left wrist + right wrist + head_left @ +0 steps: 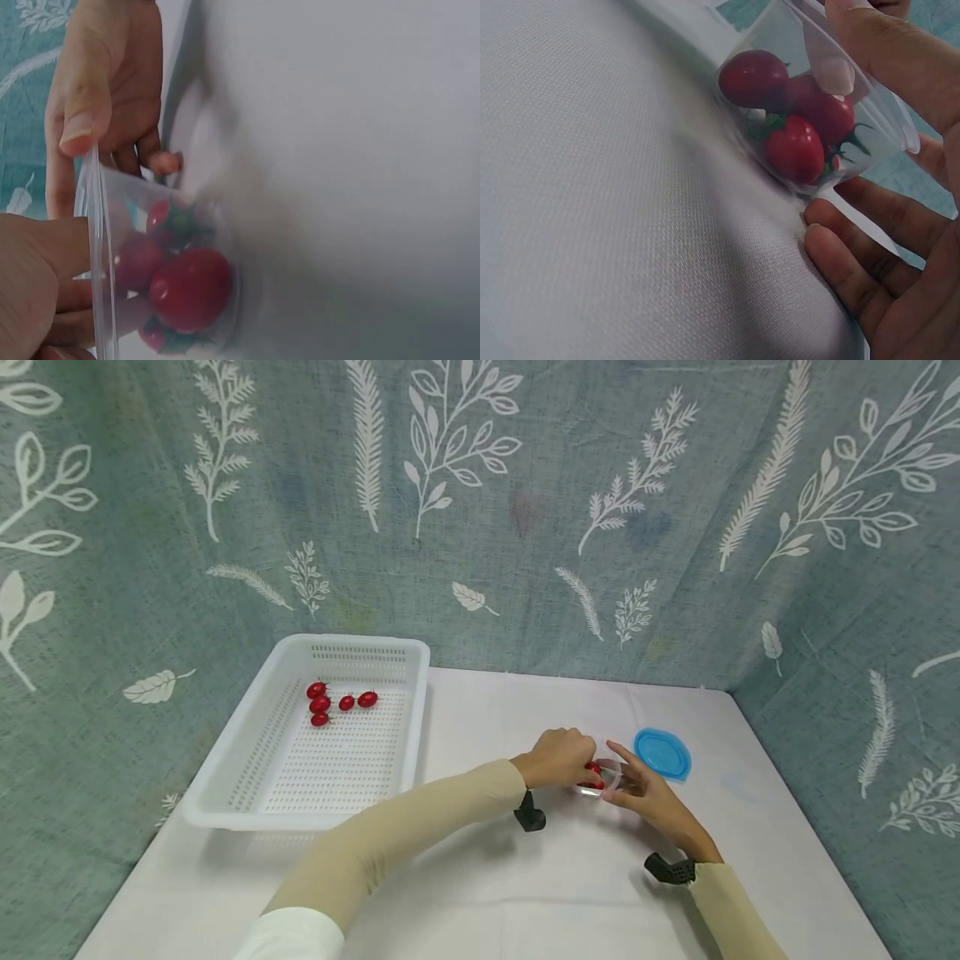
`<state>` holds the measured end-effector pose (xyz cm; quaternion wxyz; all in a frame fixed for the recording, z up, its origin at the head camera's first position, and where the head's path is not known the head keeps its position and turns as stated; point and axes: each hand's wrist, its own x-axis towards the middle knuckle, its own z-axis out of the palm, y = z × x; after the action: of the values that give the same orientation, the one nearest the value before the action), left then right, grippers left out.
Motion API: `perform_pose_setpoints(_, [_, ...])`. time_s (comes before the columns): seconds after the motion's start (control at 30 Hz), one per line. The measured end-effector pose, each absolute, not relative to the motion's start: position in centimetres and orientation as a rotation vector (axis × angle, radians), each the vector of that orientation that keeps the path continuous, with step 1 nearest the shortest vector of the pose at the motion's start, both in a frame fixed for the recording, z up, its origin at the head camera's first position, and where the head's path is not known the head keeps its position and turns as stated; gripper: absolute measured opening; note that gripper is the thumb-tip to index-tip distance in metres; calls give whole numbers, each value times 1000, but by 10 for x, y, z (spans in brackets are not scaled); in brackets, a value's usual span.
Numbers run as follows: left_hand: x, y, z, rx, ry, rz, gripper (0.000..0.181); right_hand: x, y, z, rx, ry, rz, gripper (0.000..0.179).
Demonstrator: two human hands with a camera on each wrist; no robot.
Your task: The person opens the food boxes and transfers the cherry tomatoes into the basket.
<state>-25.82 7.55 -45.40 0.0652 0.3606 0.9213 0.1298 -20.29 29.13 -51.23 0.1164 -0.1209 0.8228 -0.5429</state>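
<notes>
A small clear plastic container (780, 37) holds several red cherry tomatoes (795, 150) with green stems. My right hand (651, 797) steadies it by the side, thumb on the rim and fingers spread round the wall. My left hand (561, 758) reaches in over the rim from the left, fingers inside the container. In the right wrist view one of its fingertips (832, 75) shows through the wall right at a tomato. Whether it pinches that tomato I cannot tell. A blue lid (663, 754) lies behind my right hand.
At the left stands a large white perforated basket (416, 735) with several more cherry tomatoes (319, 704) near its back. The table has a white cloth (525, 877), and a green leaf-patterned curtain (510, 568) hangs behind and along the sides.
</notes>
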Motion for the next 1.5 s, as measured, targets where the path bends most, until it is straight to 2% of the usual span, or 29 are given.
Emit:
perform_pose_setpoints(0.63, [-256, 73, -447, 1109, 2756, 511, 15, -202, 290, -513, -304, 2425, -1572, 88])
perform_pose_setpoints(1.5, [-270, 35, -429, 1104, 2761, 644, 21, -202, 288, -513, -279, 2461, -1548, 88])
